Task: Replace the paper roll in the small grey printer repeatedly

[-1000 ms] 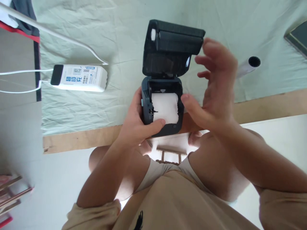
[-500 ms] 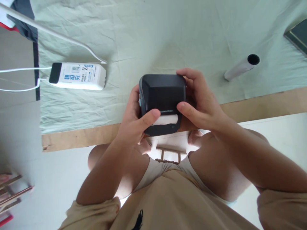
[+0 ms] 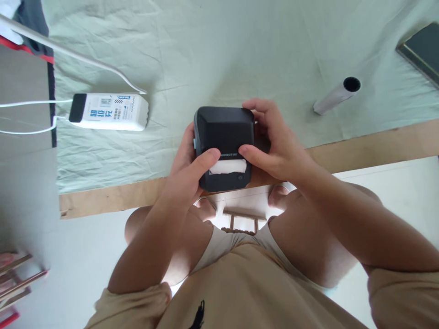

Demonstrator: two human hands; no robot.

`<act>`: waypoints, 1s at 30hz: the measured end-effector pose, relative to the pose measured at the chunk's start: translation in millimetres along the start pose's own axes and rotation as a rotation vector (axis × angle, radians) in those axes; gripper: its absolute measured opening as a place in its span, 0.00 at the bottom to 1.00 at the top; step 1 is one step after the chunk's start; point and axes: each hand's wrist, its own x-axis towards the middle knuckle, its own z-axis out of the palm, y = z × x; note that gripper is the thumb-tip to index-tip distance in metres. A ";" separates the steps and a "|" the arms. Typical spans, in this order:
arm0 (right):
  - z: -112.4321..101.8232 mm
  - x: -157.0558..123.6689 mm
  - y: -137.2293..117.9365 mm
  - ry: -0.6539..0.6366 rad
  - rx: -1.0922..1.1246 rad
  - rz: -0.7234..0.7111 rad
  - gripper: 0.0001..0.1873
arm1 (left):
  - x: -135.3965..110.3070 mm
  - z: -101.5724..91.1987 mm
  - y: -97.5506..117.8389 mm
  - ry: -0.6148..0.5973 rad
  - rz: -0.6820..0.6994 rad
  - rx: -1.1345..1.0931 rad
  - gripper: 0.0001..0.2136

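Observation:
A small black label printer is held between my hands near the front edge of the table. A strip of white label paper shows in its slot, below the lettering on the lid. My left hand grips the printer's left side, its thumb on the front by the slot. On the other side, my right hand holds the printer with its thumb near the lettering and its index finger at the top right corner. The remaining fingers of both hands are partly hidden behind the printer.
A white power strip with cables lies on the left of the green cloth. To the right stands a white tube with a dark opening. A dark box-like object sits at the far right. The wooden table edge runs in front of me.
Both hands and the printer have shifted slightly left in view. The tube and dark object also appear a little further left, so the camera has moved somewhat. The grip is unchanged.

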 end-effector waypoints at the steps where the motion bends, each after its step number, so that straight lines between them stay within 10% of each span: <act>1: -0.4 -0.4 -0.3 -0.004 -0.004 -0.010 0.32 | -0.1 0.0 -0.6 0.009 0.001 0.022 0.25; 20: -3.4 -7.5 -11.5 0.144 -0.111 -0.139 0.31 | 8.7 5.9 -5.0 0.068 0.146 -0.035 0.10; 30: -1.0 -2.5 -35.5 0.531 -0.272 -0.406 0.04 | 15.8 -1.1 -16.0 0.016 0.226 -0.071 0.13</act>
